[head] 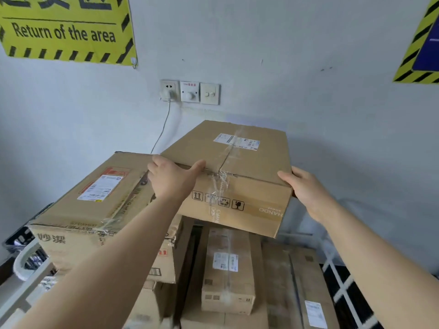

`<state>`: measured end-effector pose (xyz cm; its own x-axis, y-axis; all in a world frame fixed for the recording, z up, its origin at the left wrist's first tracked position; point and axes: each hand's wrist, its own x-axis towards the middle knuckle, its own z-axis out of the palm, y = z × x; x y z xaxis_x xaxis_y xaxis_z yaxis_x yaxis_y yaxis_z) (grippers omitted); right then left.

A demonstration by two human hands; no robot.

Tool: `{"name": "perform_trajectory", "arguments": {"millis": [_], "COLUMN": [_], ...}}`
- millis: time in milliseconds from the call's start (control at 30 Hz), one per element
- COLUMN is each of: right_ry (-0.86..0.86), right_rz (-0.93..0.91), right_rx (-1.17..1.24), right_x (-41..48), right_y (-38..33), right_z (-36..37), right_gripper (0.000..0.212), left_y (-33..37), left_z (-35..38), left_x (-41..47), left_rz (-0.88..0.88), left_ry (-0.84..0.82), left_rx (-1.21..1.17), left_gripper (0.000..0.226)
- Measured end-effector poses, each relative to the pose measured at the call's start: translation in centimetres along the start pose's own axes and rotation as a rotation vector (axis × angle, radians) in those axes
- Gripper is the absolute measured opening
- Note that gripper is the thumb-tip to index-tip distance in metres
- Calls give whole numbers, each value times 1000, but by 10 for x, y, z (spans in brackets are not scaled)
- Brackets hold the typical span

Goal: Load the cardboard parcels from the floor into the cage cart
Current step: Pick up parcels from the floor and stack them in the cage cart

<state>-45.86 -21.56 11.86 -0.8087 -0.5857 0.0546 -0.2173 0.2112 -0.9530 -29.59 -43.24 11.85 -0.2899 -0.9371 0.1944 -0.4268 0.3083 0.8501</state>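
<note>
A flat brown cardboard parcel [247, 162] with a white label and clear tape hangs tilted above the stacked load in the cage cart [342, 290]. My left hand [171, 176] grips its near left corner, thumb on the top edge. My right hand [306, 188] holds its near right corner from the side. To the left and slightly lower sits a large brown box [95, 200] with a red and white label. Below the held parcel lie a long narrow box [228, 269] and other cartons [306, 288].
A grey wall stands close behind the cart, with a socket and switch panel [190, 91] and a white charger cable [164, 129] hanging down. A yellow sign [64, 29] hangs upper left. White cage bars show at the lower right and a white handle [23, 262] at the left.
</note>
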Motion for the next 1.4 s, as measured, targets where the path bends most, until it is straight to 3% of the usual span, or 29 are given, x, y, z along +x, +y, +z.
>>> {"name": "perform_trajectory", "arguments": {"millis": [200,367,700,967,1233,1400], "right_ry": [-14,-96,-278,-381,-361,-316], "right_rz": [47,102,303,428,498,444], "right_rx": [-26,-22,13,-80,-273,-492], "right_x": [-13,-19,-12,1,4,5], "right_y": [47,95,202,278,311,288], "right_z": [-70,-87,-41,-2,24,26], "right_gripper": [27,20,27,36,56,59], "left_y": [6,-26,-121,-181,-222,-219], "left_z": [68,108,140,164,176,169], "left_x": [-67,-108,-144,-146,-149,-151], "left_rz": [-41,-165,-420,-482,-545,-493], "left_ry": [-52,-78,-83,-120,-253,-274], "left_rx": [-33,-26,83,162,247,345], "left_gripper": [119,120,123,123,123,114]}}
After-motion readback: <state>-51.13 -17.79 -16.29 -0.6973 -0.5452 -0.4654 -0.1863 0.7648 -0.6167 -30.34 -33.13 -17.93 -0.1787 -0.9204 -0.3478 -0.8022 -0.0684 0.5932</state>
